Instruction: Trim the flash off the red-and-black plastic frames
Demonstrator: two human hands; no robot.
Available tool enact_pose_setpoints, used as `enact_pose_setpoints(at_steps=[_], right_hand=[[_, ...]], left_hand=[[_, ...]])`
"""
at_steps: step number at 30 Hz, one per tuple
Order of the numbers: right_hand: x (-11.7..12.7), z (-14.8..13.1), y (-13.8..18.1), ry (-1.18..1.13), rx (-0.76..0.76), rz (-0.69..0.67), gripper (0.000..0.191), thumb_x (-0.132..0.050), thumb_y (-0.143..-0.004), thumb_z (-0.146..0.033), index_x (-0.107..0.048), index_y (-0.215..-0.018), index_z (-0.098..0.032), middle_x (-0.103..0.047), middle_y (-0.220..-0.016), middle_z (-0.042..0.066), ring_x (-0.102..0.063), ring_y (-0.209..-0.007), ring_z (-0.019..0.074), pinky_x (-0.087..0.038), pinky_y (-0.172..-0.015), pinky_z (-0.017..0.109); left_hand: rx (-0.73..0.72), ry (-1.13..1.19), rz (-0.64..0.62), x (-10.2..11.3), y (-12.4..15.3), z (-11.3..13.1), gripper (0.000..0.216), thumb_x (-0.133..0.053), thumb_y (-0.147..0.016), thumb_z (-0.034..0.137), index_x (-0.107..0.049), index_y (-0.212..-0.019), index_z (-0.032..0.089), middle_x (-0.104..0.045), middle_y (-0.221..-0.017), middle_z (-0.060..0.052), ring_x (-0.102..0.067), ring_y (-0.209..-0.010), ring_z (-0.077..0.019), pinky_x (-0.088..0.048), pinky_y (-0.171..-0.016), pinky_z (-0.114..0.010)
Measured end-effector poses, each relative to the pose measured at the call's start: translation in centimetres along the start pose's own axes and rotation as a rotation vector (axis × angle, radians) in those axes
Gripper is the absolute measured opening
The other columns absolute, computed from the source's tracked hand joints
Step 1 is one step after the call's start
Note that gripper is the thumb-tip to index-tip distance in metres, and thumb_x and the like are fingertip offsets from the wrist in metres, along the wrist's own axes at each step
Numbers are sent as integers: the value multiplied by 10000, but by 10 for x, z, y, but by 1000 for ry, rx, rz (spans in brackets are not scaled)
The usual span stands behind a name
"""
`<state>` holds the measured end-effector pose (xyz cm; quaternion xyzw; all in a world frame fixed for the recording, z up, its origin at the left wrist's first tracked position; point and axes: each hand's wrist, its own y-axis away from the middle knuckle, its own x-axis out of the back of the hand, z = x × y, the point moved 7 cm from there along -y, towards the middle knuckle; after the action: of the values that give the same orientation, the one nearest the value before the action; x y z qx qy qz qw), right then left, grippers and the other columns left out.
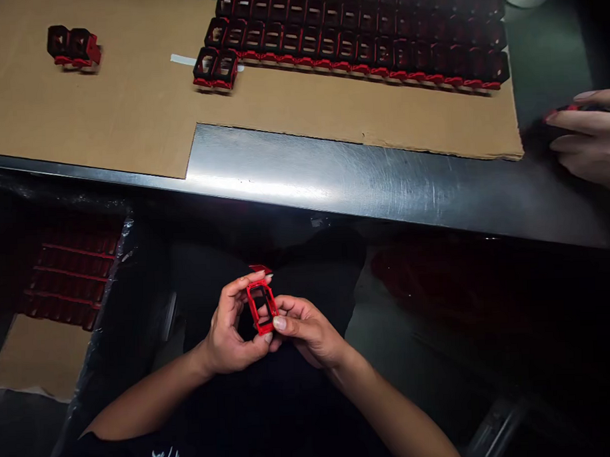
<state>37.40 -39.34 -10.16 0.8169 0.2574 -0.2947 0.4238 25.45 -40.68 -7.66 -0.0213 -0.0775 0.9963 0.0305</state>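
Over my lap, below the table edge, both hands hold one small red plastic frame (261, 307). My left hand (233, 331) curls round its left side, thumb and fingers pinching top and bottom. My right hand (306, 328) pinches its right lower edge with thumb on the frame. A small red piece (260, 269) shows just above the left fingers. On the cardboard sheet (131, 108) far ahead stand long rows of dark red frames (348, 40).
A pair of frames (73, 46) stands apart at the far left. The steel table edge (333, 181) runs across. Another person's hand (589, 138) rests at the right edge. A bin of red parts (69, 277) sits low left.
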Motion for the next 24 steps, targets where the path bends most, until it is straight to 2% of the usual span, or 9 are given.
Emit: enact_pose_setpoints(at_steps=[5,9,12,15,17,18,20,22,24], right_hand=[[9,-6,1,22,81,135,374,-896,-699,-347,-716,-989,-194,-736,-924,29,-737,-729,156,-602,-602,241],[17,-22,5,218,220,207,402,-889,-712,-323,-731,-1073,-248,-746,-1022,48,-741,-870,201,-626,-731,325],[10,-40,7,548,370,173,319,-845,-772,-292,-762,-1080,-292,-705,-1171,64,-704,-1045,235,-606,-877,379],[-9,-48,3,867,469,67,280,-775,-845,-260,-765,-1118,-318,-698,-1209,72,-672,-1143,254,-545,-1017,438],[-22,-44,-5,1011,477,-1,360,-758,-859,-265,-726,-1212,-330,-702,-1238,77,-669,-1166,268,-536,-1040,458],[-27,-40,-10,1060,469,-28,429,-763,-853,-275,-691,-1273,-332,-699,-1263,80,-674,-1165,277,-549,-1029,460],[-34,-32,-20,1112,436,-61,545,-774,-839,-298,-622,-1362,-328,-692,-1299,88,-695,-1140,285,-581,-993,450],[-32,-24,-29,1101,384,-74,536,-759,-849,-327,-616,-1366,-310,-703,-1290,98,-726,-1083,281,-614,-945,427],[-22,-18,-36,1067,325,-44,457,-742,-859,-375,-665,-1299,-280,-733,-1233,109,-748,-1032,283,-629,-914,411]], left_hand=[[10,1,-1,4,3,-2,750,-705,-825,197,-329,-1473,239,-447,-1504,-219,-516,-1368,-356,-481,-1081,-584],[31,-1,19,15,1,-2,543,-678,-866,380,-473,-1341,215,-547,-1410,-200,-567,-1305,-349,-500,-1042,-561],[136,-120,33,29,-7,3,307,-697,-858,383,-566,-1083,221,-683,-1224,-134,-672,-1135,-285,-539,-965,-463],[292,-294,-92,40,-13,12,192,-722,-823,251,-547,-893,216,-738,-1097,-68,-712,-977,-216,-540,-872,-360],[369,-365,-200,53,-11,19,192,-737,-788,235,-580,-897,211,-743,-1031,-36,-702,-880,-185,-532,-801,-317],[402,-380,-220,66,-8,21,212,-748,-774,255,-613,-932,212,-739,-992,-23,-688,-817,-169,-528,-747,-298],[497,-432,-71,115,4,22,301,-780,-744,321,-673,-1005,218,-731,-926,-11,-651,-712,-146,-515,-654,-271],[608,-540,304,191,30,26,370,-797,-730,377,-704,-1048,213,-730,-923,-28,-646,-710,-150,-526,-641,-273],[701,-681,605,268,66,34,392,-725,-820,399,-672,-1140,179,-716,-1035,-80,-663,-838,-176,-550,-739,-312]])
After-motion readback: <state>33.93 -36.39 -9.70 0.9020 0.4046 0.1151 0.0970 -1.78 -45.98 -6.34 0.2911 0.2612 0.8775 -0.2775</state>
